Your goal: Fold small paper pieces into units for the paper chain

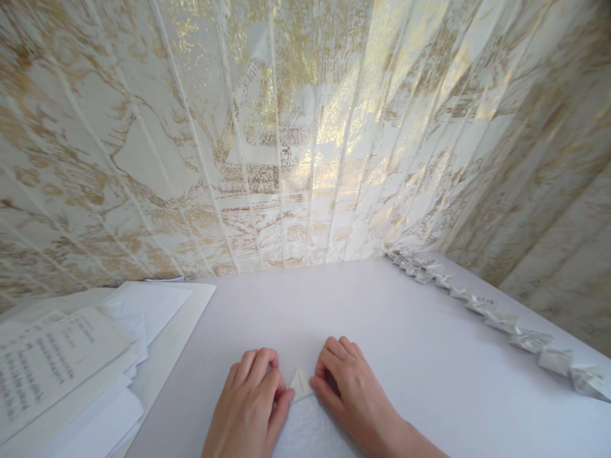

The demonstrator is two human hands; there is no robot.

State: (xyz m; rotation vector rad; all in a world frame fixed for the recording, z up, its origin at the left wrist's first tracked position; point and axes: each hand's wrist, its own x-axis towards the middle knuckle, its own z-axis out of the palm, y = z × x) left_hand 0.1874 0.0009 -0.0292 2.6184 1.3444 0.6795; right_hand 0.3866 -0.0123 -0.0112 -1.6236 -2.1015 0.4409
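Note:
A piece of white paper [310, 429] lies on the table at the bottom middle, its top folded into a small triangle [301, 385] with a crease down its centre. My left hand [252, 397] is at the triangle's left side, thumb at its lower left corner and fingers curled. From the other side, my right hand [351, 388] pinches the right corner between thumb and curled fingers. Both hands rest low on the tabletop. The paper's lower part runs out of view between my wrists.
Along the right table edge runs a row of small folded paper shapes [499, 320]. Loose white sheets [147, 305] and a page with lines of writing [57, 369] are piled at the left. A gold-patterned covering [281, 159] rises behind the white table [305, 305].

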